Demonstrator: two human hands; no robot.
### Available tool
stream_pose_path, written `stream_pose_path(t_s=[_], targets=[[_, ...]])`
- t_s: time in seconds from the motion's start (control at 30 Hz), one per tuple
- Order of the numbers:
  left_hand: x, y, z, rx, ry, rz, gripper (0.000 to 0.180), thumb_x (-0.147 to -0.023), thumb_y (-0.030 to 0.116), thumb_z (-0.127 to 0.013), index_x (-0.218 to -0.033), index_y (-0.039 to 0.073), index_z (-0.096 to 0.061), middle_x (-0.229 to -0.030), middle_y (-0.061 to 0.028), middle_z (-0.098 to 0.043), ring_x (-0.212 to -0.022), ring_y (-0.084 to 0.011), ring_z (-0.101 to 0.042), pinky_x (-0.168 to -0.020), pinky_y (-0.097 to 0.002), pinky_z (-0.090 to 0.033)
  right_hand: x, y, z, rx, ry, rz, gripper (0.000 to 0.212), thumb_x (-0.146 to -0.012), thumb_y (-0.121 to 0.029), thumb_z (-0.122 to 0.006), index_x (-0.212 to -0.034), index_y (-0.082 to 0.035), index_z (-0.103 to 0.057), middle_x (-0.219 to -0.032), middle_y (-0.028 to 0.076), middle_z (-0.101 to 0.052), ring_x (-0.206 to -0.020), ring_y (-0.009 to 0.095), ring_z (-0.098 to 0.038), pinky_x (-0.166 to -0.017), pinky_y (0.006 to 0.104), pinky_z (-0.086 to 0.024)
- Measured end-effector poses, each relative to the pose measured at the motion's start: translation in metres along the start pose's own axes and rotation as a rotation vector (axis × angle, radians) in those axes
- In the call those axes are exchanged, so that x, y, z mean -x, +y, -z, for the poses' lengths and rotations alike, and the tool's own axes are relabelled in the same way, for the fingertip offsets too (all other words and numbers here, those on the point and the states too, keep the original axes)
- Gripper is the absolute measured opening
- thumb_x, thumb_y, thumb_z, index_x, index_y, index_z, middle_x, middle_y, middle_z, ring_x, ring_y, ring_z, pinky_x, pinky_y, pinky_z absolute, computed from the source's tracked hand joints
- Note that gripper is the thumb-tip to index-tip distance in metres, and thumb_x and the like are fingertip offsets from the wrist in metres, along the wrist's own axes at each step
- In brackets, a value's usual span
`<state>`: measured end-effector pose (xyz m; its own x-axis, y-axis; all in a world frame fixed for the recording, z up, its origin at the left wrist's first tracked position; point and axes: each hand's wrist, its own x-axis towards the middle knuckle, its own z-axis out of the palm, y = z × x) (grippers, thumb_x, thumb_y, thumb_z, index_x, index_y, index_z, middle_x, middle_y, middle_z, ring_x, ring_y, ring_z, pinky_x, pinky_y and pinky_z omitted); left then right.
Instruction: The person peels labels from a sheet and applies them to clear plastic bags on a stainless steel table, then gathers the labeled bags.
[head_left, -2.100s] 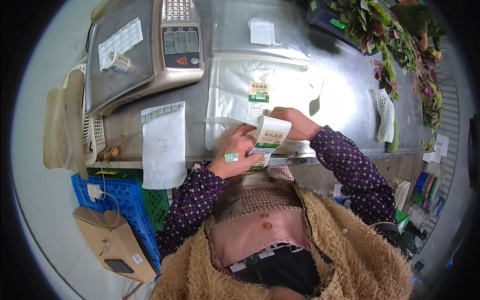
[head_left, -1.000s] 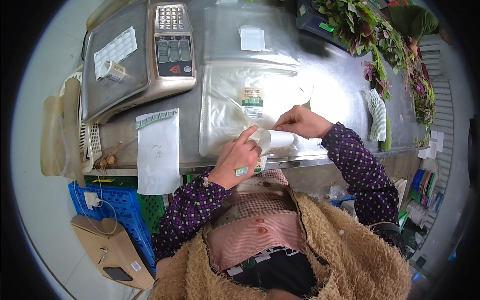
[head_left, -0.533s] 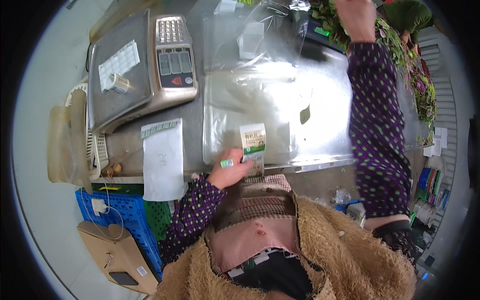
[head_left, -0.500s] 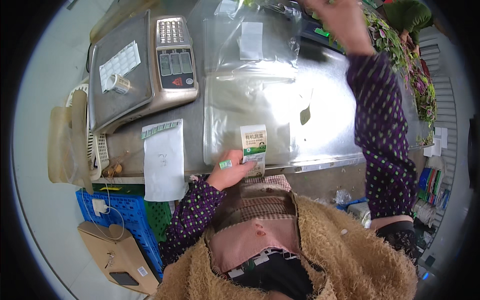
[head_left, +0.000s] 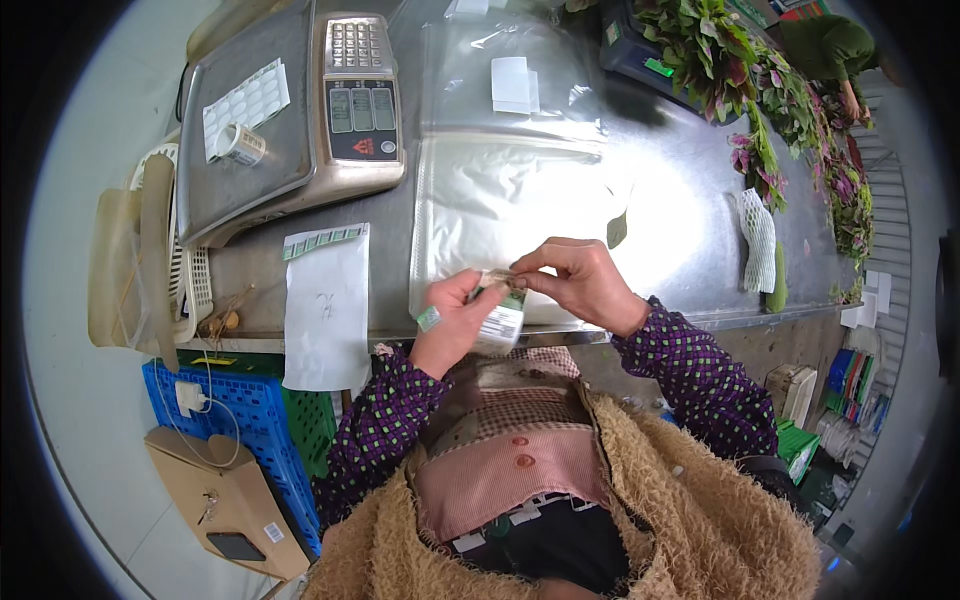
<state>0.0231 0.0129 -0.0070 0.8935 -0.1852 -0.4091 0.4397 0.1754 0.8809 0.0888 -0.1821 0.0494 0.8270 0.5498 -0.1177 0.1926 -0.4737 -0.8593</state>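
My left hand [head_left: 447,322] is closed around a strip of printed paper labels [head_left: 501,326] over the near table edge. A small green sticker [head_left: 428,319] is stuck to that hand. The right hand [head_left: 588,284] meets the top of the strip, with thumb and forefinger pinched on its edge. What exactly lies between those fingertips is too small to make out. Just beyond both hands lies a stack of clear plastic bags [head_left: 490,190]. A loose green leaf [head_left: 617,229] rests to the right of the bags.
At the far left stands a weighing scale [head_left: 362,150] with a sticker sheet and a label roll [head_left: 240,145] on its pan. White paper [head_left: 325,310] overhangs the near edge. Leafy greens [head_left: 700,50] and a white foam net [head_left: 756,240] lie right. Another person's green sleeve [head_left: 830,45] shows far right.
My right hand has come back from the far right and down to the labels in my left hand. The label strip is now tilted and partly covered. The foam net has come into sight.
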Motion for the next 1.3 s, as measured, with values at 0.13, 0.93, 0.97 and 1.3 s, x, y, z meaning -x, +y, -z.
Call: stream_pose_path(t_s=[0.13,0.93,0.97,1.3], targets=[[0.026,-0.031,0.002,-0.125,0.041,0.093,0.02,-0.088,0.016,-0.072,-0.089,-0.004,-0.071,-0.072,0.0,-0.068,-0.066,-0.0055,-0.058,-0.062,-0.0266,-0.049,-0.051,-0.013,0.04,-0.017,0.293,-0.028,0.012,-0.086,-0.006,-0.068,-0.095,0.001,-0.071,-0.083,0.011,-0.072,-0.075,0.014,-0.066,-0.069,0.0279,-0.053],[0.006,-0.038,0.021,-0.392,-0.175,0.072,0.024,-0.084,0.01,-0.072,-0.106,0.0,-0.071,-0.104,-0.0068,-0.065,-0.092,-0.0148,-0.063,-0.083,-0.0291,-0.051,-0.065,0.077,-0.023,-0.472,0.476,-0.234,0.04,-0.077,0.011,-0.064,-0.114,-0.004,-0.06,-0.12,0.002,-0.06,-0.077,0.008,-0.058,-0.064,0.0228,-0.051],[0.005,-0.039,0.021,-0.383,-0.176,0.08,0.024,-0.084,0.01,-0.072,-0.106,-0.001,-0.071,-0.104,-0.0067,-0.065,-0.092,-0.0147,-0.063,-0.083,-0.0291,-0.051,-0.065,0.077,-0.022,-0.466,0.474,-0.227,0.037,-0.077,0.011,-0.064,-0.111,-0.004,-0.06,-0.123,0.002,-0.06,-0.077,0.008,-0.058,-0.065,0.0227,-0.051],[0.005,-0.039,0.019,-0.391,-0.132,0.019,0.026,-0.081,0.019,-0.073,-0.102,0.004,-0.073,-0.096,-0.0125,-0.067,-0.089,-0.0244,-0.065,-0.082,-0.0341,-0.05,-0.071,0.092,-0.034,0.004,0.431,-0.089,0.033,-0.077,0.009,-0.066,-0.105,-0.005,-0.056,-0.128,0.008,-0.057,-0.077,0.016,-0.063,-0.072,0.03,-0.054]])
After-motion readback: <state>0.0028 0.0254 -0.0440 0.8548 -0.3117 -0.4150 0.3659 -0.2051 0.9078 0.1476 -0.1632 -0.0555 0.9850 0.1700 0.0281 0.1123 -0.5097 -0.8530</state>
